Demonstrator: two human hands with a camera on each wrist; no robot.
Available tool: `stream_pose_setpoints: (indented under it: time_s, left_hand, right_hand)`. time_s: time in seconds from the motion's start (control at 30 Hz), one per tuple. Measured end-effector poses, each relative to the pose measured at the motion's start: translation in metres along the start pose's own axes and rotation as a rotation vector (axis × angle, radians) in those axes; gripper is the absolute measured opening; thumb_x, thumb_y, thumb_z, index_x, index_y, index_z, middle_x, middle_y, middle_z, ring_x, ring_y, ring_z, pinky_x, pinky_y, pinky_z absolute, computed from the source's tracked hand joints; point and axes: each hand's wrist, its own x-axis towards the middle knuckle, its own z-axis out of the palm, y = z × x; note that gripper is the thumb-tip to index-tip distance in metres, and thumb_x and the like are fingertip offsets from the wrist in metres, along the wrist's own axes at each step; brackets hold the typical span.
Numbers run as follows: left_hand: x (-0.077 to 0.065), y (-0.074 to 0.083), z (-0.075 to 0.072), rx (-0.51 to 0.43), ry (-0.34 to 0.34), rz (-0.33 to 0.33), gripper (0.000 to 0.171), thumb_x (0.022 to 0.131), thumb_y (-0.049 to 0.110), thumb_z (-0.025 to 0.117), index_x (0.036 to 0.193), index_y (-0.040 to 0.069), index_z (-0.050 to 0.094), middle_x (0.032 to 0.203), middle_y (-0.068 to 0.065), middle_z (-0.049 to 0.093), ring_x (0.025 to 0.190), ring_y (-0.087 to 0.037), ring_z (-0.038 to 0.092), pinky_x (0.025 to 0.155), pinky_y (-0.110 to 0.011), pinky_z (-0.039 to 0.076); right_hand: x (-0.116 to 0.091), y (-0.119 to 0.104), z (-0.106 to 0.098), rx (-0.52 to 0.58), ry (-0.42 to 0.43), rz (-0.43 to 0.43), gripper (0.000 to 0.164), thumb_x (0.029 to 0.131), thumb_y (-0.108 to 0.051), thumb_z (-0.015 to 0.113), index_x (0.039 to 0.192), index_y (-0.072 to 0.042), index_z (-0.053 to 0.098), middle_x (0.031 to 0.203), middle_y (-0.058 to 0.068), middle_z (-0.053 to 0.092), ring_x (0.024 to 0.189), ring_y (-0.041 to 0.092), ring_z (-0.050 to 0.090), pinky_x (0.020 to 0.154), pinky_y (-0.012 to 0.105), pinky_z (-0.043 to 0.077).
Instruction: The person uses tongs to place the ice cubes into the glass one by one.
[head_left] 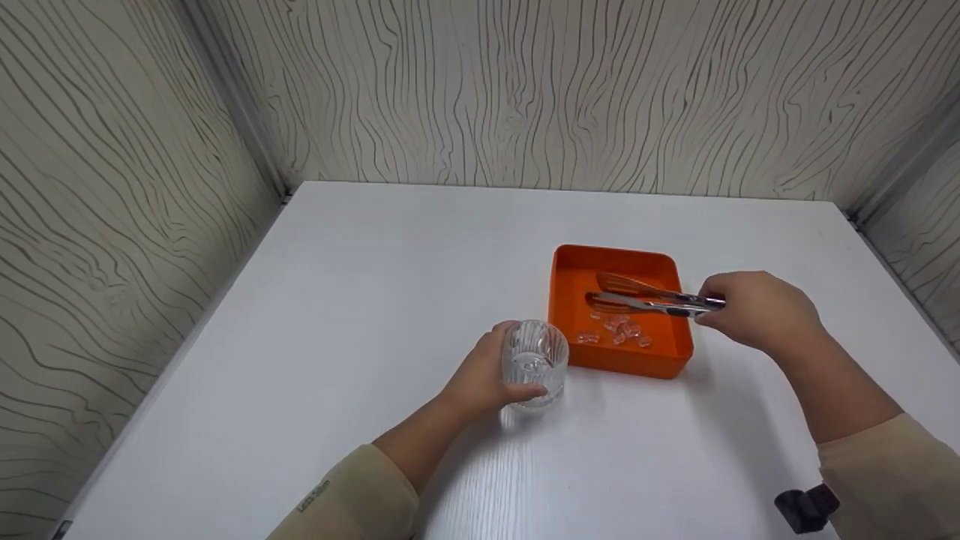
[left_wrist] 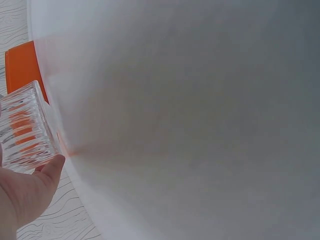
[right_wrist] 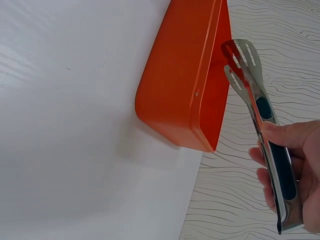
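Note:
My left hand (head_left: 484, 375) grips a clear ribbed glass (head_left: 535, 364), thumb and fingers round its side, close by the left front corner of an orange tray (head_left: 622, 362). Something clear shows in the bottom of the glass. In the right wrist view, my right hand (right_wrist: 295, 160) holds metal tongs (right_wrist: 280, 155) with dark inserts along the handle. Their slotted tips (head_left: 611, 298) hang over the tray, slightly apart, with nothing visible between them. Several clear ice-like pieces (head_left: 619, 328) lie on the tray floor, nearer its front. The left wrist view shows the glass (left_wrist: 27, 130) tilted sideways by the camera angle.
Everything stands on a white table (head_left: 360, 300). Wood-grain patterned panels (head_left: 510, 90) rise behind it and on both sides. A small black object (head_left: 806, 510) is at the right sleeve.

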Motion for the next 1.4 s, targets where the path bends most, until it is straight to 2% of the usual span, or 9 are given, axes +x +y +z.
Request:
stream_pose_setpoints:
  time_s: [0.47, 1.0, 1.23, 1.4]
  left_hand:
    - [0.000, -0.002, 0.000, -0.006, -0.001, 0.039, 0.095, 0.061, 0.037, 0.084, 0.137, 0.026, 0.028, 0.127, 0.005, 0.044, 0.113, -0.015, 0.046, 0.101, -0.041, 0.037]
    - [0.001, -0.001, 0.002, -0.003, 0.004, 0.002, 0.096, 0.060, 0.040, 0.083, 0.138, 0.030, 0.027, 0.130, 0.008, 0.044, 0.117, -0.014, 0.045, 0.101, -0.041, 0.037]
    - [0.001, -0.002, 0.001, -0.006, 0.004, 0.011, 0.097, 0.060, 0.041, 0.083, 0.138, 0.030, 0.027, 0.129, 0.008, 0.044, 0.117, -0.014, 0.044, 0.101, -0.041, 0.037]
    - [0.002, -0.004, 0.000, 0.009, 0.004, 0.037, 0.097, 0.059, 0.039, 0.084, 0.138, 0.026, 0.028, 0.128, 0.006, 0.044, 0.116, -0.015, 0.045, 0.101, -0.041, 0.037]
  right_hand:
    - [0.010, 0.000, 0.015, -0.048, 0.030, 0.004, 0.009, 0.080, -0.017, 0.064, 0.086, -0.010, 0.065, 0.072, 0.000, 0.061, 0.063, 0.019, 0.050, 0.048, 0.029, 0.039]
    - [0.016, -0.011, 0.023, -0.073, -0.037, 0.029, 0.008, 0.081, -0.014, 0.062, 0.086, -0.009, 0.064, 0.070, 0.002, 0.058, 0.064, 0.021, 0.049, 0.050, 0.030, 0.040]
    - [0.019, -0.012, 0.025, -0.072, -0.056, 0.039, 0.009, 0.081, -0.014, 0.063, 0.086, -0.007, 0.063, 0.070, 0.004, 0.057, 0.065, 0.022, 0.049, 0.051, 0.031, 0.041]
    - [0.020, -0.012, 0.026, -0.096, -0.039, 0.021, 0.004, 0.081, -0.012, 0.061, 0.082, -0.009, 0.062, 0.069, 0.002, 0.057, 0.062, 0.021, 0.048, 0.049, 0.030, 0.039]
